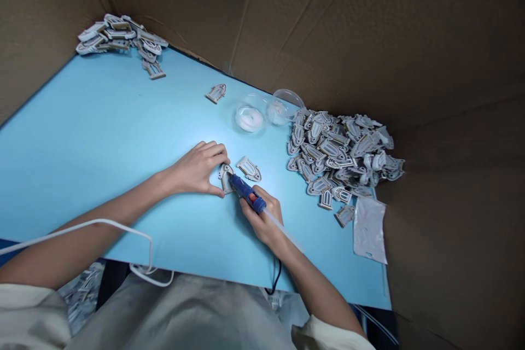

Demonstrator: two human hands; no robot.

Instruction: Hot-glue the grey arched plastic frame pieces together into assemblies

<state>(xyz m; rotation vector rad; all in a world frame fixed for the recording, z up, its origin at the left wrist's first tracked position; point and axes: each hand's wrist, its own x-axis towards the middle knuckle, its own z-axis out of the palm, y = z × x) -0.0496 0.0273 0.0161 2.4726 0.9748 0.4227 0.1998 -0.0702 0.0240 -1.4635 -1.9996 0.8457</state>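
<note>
My left hand (200, 167) rests on the blue table (102, 136), fingers pinched round a small grey arch-shaped piece (225, 175) and holding it down. My right hand (264, 219) is closed on a blue glue gun (246, 191) with a clear glue stick out its back. The gun's nozzle touches the held piece. A second grey piece (248, 168) lies just right of it, apart from both hands.
A big heap of grey pieces (340, 156) lies at the right, a smaller heap (118, 38) at the far left corner. One lone piece (216, 93), two clear round tubs (250, 116), a plastic bag (369, 229). Cardboard walls surround the table. A white cable (102, 224) crosses my left arm.
</note>
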